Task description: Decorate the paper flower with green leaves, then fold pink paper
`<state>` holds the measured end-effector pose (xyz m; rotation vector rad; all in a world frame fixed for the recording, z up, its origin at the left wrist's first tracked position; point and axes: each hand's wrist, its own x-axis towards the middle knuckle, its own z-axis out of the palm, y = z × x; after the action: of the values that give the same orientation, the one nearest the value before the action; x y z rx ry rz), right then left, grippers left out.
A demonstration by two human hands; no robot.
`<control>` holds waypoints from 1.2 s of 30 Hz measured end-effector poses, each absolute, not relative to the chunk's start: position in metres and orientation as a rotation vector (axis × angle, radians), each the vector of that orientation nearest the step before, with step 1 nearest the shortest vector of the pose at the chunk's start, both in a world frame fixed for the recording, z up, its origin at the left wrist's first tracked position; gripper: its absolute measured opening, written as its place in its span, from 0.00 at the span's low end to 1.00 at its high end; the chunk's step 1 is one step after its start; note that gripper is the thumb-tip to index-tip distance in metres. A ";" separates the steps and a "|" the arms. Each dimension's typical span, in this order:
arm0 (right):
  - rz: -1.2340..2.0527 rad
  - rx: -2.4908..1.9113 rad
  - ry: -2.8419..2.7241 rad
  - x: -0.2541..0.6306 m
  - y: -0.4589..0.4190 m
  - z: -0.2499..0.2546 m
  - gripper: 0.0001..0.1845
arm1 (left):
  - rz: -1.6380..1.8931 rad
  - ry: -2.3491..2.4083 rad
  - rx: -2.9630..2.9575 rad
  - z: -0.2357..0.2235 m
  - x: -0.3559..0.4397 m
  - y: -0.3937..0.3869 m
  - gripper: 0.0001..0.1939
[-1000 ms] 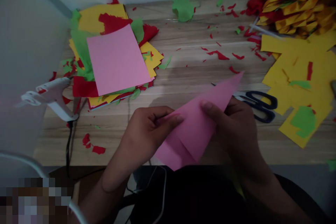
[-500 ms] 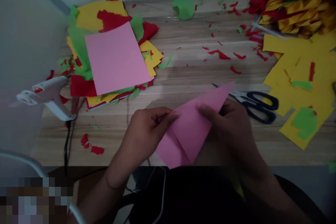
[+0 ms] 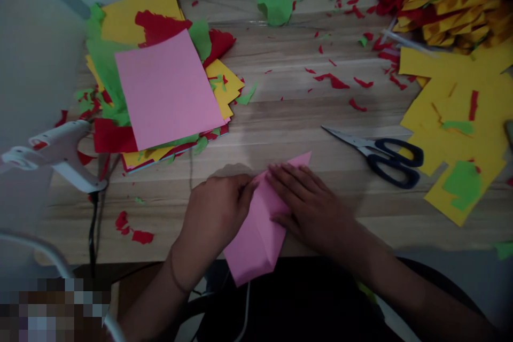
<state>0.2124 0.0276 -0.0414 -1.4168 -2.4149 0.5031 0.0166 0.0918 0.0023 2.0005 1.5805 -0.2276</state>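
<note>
A folded sheet of pink paper [image 3: 250,243] lies at the table's front edge, its lower corner sticking out past the edge. My left hand [image 3: 220,211] pinches the paper's upper left edge between thumb and fingers. Across its upper part, my right hand [image 3: 306,197] lies flat with fingers stretched out, pressing the paper down; a pink point shows beyond the fingertips. Scissors [image 3: 374,152] with dark blue handles rest to the right of my right hand, touched by neither hand.
At the left, a square pink sheet [image 3: 170,91] tops a pile of yellow, red and green paper. A white glue gun [image 3: 64,149] stands beside it, its cord [image 3: 93,230] running down. Cut yellow paper [image 3: 444,96] and a yellow-red paper bundle [image 3: 452,5] lie right; red scraps [image 3: 332,81] are scattered between.
The pink paper has come down onto the table from a raised, tilted position. My right hand has gone from gripping its right side to lying flat on it; my left keeps its pinch.
</note>
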 end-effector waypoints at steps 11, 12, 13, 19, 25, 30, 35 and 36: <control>0.232 -1.834 -2.340 0.255 0.037 -0.051 0.39 | -0.246 1.523 2.009 0.006 0.014 0.093 0.20; 0.229 -1.837 -2.332 0.256 0.037 -0.051 0.38 | -0.246 1.528 2.018 0.005 0.015 0.093 0.20; 0.232 -1.826 -2.327 0.256 0.037 -0.051 0.38 | -0.252 1.533 2.029 0.005 0.015 0.092 0.19; 0.318 -1.564 -2.491 0.235 -0.001 -0.054 0.41 | -0.339 1.631 2.152 0.005 0.022 0.085 0.20; 0.330 -1.353 -2.631 0.215 -0.057 -0.047 0.34 | -0.342 1.647 2.225 0.007 0.024 0.080 0.21; 0.448 -1.196 -2.605 0.229 -0.059 -0.043 0.29 | -0.248 1.718 2.205 0.002 0.021 0.089 0.21; 0.401 -1.359 -2.458 0.248 -0.012 -0.033 0.24 | -0.112 1.952 2.211 -0.010 0.020 0.105 0.25; 0.382 -1.396 -2.457 0.248 -0.001 -0.032 0.25 | -0.117 1.952 2.219 -0.011 0.021 0.108 0.25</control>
<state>0.2478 -0.0010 -0.0318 -1.3958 -2.4574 0.3816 0.0214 0.1076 -0.0110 2.2186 1.9524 -0.1174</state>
